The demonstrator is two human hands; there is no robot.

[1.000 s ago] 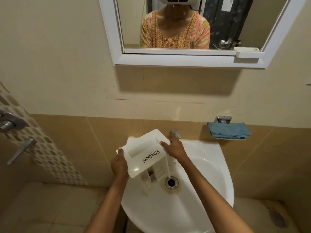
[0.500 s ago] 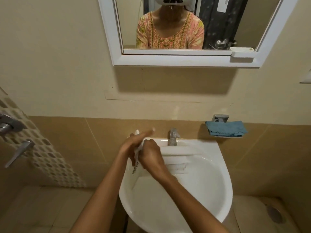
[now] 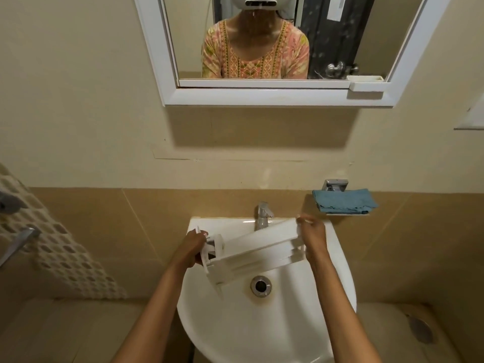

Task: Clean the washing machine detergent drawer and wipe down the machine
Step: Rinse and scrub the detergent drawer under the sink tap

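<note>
Drawer (image 3: 258, 248) over sink (image 3: 264, 334), tap (image 3: 262, 214) behind, cloth (image 3: 344, 201) right

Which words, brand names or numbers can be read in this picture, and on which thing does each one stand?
No text can be read in this picture.
Drawer: the white sides turned to the camera show no print.
White sticker on the dark door, seen in the mirror: too blurred to read.
Tap and blue cloth: no marks show.

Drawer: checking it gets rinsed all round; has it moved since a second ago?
Yes: the drawer swung rightward, from left of the tap to across in front of it.
</note>
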